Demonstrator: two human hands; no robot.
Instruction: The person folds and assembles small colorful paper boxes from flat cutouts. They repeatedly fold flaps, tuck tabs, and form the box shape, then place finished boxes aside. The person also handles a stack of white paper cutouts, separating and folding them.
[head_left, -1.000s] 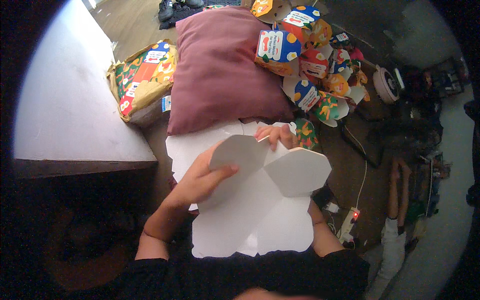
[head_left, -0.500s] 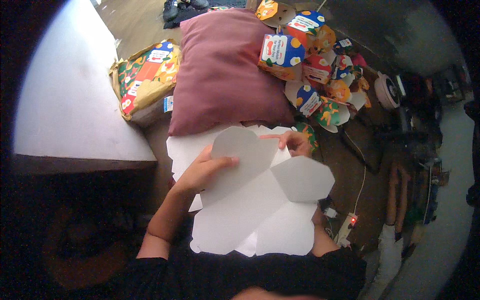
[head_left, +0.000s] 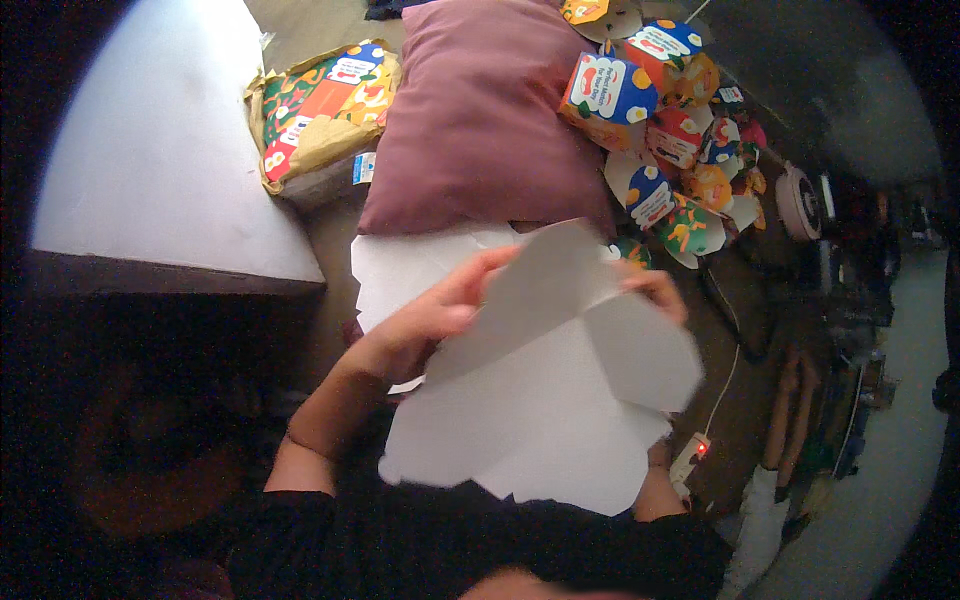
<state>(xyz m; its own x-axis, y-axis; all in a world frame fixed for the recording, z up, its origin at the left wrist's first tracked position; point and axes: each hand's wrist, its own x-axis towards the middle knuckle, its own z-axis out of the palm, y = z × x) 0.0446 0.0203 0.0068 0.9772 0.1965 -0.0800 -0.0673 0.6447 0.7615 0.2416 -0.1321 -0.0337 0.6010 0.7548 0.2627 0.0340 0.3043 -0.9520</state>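
Note:
A white, partly folded food carton blank [head_left: 520, 410] lies over my lap, its plain inside facing up. Two of its flaps stand raised, one at the left and one at the right. My left hand [head_left: 440, 310] grips the left flap, with its fingers partly behind the board. At the far right corner my right hand [head_left: 655, 288] is closed on the carton, curled behind it and blurred, its thumb hidden. More flat white carton board [head_left: 390, 275] lies beneath, beyond my left hand.
A mauve cushion [head_left: 490, 120] lies ahead. Folded printed cartons [head_left: 610, 95] are heaped to its right. A torn brown paper package of printed cartons [head_left: 320, 110] sits to its left, beside a white block-like surface [head_left: 170, 150]. A lit power strip [head_left: 692, 462] lies at right.
The left flap has swung further up and to the right, with my left hand following. My right hand has shifted right along the carton's far corner. The whole view has shifted slightly.

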